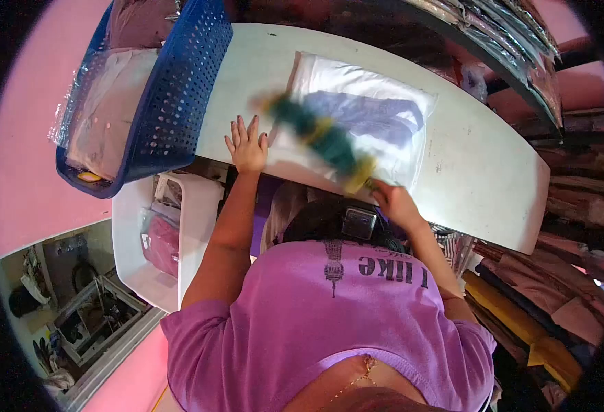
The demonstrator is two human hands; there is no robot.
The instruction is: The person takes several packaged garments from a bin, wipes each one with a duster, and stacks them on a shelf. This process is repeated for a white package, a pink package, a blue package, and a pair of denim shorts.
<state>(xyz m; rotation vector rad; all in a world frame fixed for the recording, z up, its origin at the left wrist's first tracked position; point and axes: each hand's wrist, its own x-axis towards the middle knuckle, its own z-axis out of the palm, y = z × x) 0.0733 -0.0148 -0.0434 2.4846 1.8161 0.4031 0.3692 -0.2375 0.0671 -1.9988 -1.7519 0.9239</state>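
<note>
My right hand (396, 204) grips the handle end of a green and yellow feather duster (326, 144), which is blurred by motion. The duster slants up and left across a clear plastic package (357, 75) holding folded white cloth with a grey-blue patch. That package lies flat on the white table (480, 172). My left hand (248, 145) rests palm down on the table with fingers spread, just left of the package. Part of the package is hidden behind the duster.
A blue perforated basket (178, 96) with plastic-wrapped items stands at the table's left. Below it is a white bin (199, 206) holding a red package (162, 242). Shelves at the right carry bagged garments (521, 295); more packages (494, 34) lie on a shelf beyond the table.
</note>
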